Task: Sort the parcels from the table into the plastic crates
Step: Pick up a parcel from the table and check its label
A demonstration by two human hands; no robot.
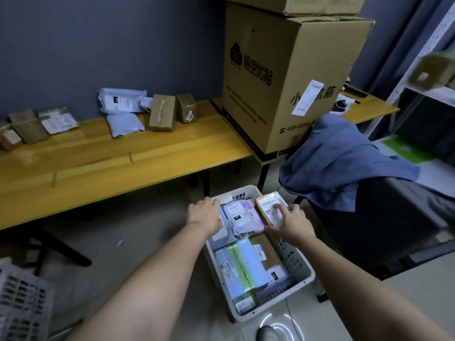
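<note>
A white plastic crate (304,275) stands on the floor, filled with several parcels. My right hand (293,223) lies on a brown box with a white label (269,209) at the crate's far right corner, fingers spread over the label. My left hand (205,214) reaches into the crate's far left side beside a grey mailer bag (237,215); its fingertips are hidden. A pale blue and green packet (243,265) lies nearer me. On the yellow table (98,158) remain brown boxes (161,116) and white mailer bags (123,100).
A large cardboard carton (283,77) stands on the table's right end. A chair draped with a blue garment (344,158) is right of the crate. Another white crate (22,299) shows at bottom left. Shelving (423,77) is at far right.
</note>
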